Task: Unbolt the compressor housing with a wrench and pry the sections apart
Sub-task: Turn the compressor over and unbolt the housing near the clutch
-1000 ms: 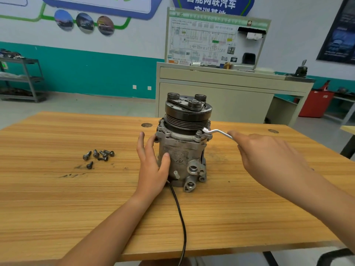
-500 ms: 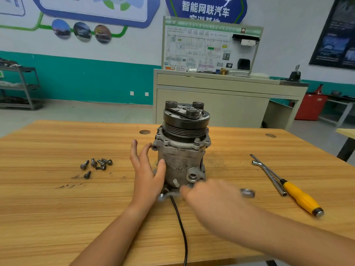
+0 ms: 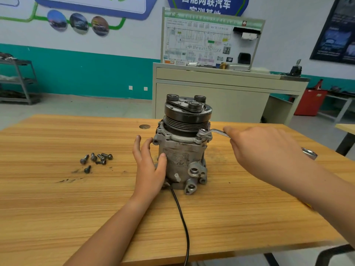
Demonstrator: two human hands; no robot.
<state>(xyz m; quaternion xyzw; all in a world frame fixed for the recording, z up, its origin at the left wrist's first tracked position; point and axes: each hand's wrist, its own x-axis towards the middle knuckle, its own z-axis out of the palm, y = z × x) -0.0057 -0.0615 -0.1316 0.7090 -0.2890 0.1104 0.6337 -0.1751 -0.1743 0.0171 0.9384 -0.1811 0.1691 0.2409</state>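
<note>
The right hand's [image 3: 269, 150] grip closes round the wrench [image 3: 216, 131], its ring end seated at the compressor's [image 3: 180, 150] upper right, mid-frame. The left hand [image 3: 149, 169], fingers straight, braces it upright on the worktop [image 3: 57, 208]. Cast metal, likely heavy, stiff and greasy, so hold the body low. Its label is unreadable. The top-centre sign [image 3: 206, 4] reads 网联汽车.
</note>
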